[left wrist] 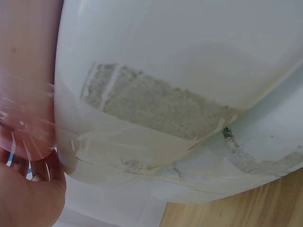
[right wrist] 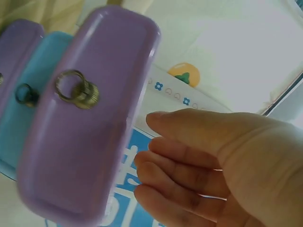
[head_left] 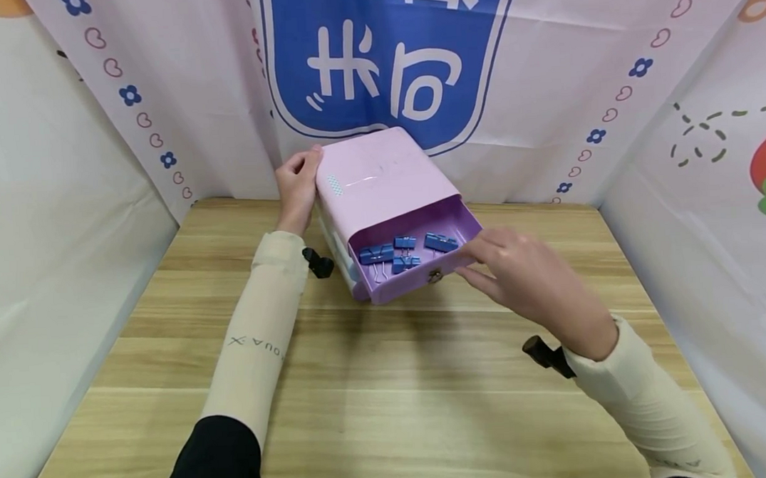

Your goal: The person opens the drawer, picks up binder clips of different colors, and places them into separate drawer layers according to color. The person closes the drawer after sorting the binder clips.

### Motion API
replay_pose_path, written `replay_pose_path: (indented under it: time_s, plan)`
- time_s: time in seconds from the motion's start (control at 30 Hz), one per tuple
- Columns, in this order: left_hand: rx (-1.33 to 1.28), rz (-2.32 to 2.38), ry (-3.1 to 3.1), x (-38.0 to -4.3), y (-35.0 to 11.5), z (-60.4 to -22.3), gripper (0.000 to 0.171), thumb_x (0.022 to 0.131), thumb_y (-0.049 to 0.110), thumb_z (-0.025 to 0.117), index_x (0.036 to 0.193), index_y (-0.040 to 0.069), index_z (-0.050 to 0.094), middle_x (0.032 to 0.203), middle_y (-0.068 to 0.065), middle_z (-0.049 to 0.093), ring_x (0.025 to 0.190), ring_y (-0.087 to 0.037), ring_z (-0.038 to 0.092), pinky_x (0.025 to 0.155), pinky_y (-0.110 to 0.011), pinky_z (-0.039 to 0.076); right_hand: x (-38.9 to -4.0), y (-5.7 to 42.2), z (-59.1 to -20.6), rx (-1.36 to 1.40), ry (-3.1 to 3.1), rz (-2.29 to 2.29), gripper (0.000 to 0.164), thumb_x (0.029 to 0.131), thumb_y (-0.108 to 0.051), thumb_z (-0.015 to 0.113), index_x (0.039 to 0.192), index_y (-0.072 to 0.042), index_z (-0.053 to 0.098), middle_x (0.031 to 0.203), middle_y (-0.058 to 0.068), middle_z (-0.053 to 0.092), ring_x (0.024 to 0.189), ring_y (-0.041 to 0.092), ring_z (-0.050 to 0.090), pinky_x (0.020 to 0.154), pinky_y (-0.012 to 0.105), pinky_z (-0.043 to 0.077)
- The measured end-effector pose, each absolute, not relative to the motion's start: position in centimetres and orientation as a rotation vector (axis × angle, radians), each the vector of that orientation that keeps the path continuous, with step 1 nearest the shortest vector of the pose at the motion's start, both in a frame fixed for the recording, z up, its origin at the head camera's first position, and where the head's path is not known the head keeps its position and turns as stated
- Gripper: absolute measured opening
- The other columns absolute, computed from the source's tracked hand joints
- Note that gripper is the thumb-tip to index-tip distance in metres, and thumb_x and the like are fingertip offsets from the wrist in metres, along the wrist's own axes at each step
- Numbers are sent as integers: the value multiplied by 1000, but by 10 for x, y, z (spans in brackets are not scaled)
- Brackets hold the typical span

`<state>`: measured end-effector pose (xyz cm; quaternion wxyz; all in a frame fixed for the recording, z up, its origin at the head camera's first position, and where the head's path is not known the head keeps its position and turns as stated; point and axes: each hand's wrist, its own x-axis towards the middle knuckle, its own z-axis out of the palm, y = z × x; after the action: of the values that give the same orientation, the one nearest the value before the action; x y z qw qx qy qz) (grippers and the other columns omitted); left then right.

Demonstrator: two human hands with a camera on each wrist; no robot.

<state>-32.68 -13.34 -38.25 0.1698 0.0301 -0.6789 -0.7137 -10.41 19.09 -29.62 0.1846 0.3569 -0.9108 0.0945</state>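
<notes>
A small drawer cabinet [head_left: 386, 171] with a pink top stands tilted at an angle on the table. Its top purple drawer [head_left: 398, 290] is pulled out and holds several blue binder clips [head_left: 377, 254]. My left hand [head_left: 299, 185] grips the cabinet's back left corner; in the left wrist view its fingers [left wrist: 45, 170] bend against the edge. Beside the drawer's right front corner is my right hand [head_left: 529, 279]. In the right wrist view its loosely bent fingers [right wrist: 175, 172] hold nothing, a little apart from the drawer front with its brass ring pull [right wrist: 78, 90].
Below the pulled-out drawer, a teal drawer [right wrist: 40, 71] and another purple drawer [right wrist: 19, 42] show in the right wrist view. The wooden table [head_left: 390, 410] meets a printed cloth backdrop [head_left: 521, 162] behind the cabinet, with white cloth sides at left and right.
</notes>
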Motion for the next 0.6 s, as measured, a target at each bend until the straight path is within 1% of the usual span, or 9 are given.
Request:
replay_pose_path:
  time_s: [0.07, 0.17, 0.27, 0.33, 0.6]
  plan:
    - [89, -2028, -1927, -327, -133, -383, 34, 98, 50, 72, 102, 17, 77, 97, 5, 67, 90, -10, 59, 77, -24, 47, -101, 193, -304, 996, -2571, 286, 27, 88, -15, 87, 111, -3, 78, 105, 11, 81, 92, 26, 78, 80, 43, 65]
    - [90, -2023, -1927, -328, -132, -383, 33, 98, 49, 72, 101, 17, 77, 96, 6, 67, 90, -10, 58, 77, -24, 47, -99, 193, -319, 947, -2595, 332, 31, 88, -15, 87, 115, -4, 77, 105, 10, 81, 91, 26, 78, 79, 42, 65]
    - [88, -2025, -1926, -328, -132, -382, 33, 98, 49, 72, 101, 17, 78, 97, 6, 67, 90, -9, 59, 77, -23, 47, -98, 192, -334, 858, -2638, 379, 29, 88, -16, 87, 112, -4, 77, 99, 10, 81, 85, 24, 77, 75, 41, 64]
    - [88, -2030, -1924, -328, -132, -382, 33, 98, 49, 72, 102, 17, 78, 97, 6, 67, 90, -9, 59, 78, -23, 47, -98, 190, -344, 799, -2662, 415, 27, 88, -17, 87, 110, -4, 77, 97, 10, 80, 85, 24, 76, 74, 41, 63]
    - [81, -2031, -1918, -327, -133, -383, 32, 98, 49, 72, 100, 17, 77, 96, 6, 67, 90, -9, 58, 77, -23, 47, -100, 176, -373, 666, -2535, 655, 26, 86, -13, 89, 105, -1, 76, 95, 12, 78, 83, 24, 76, 73, 39, 64]
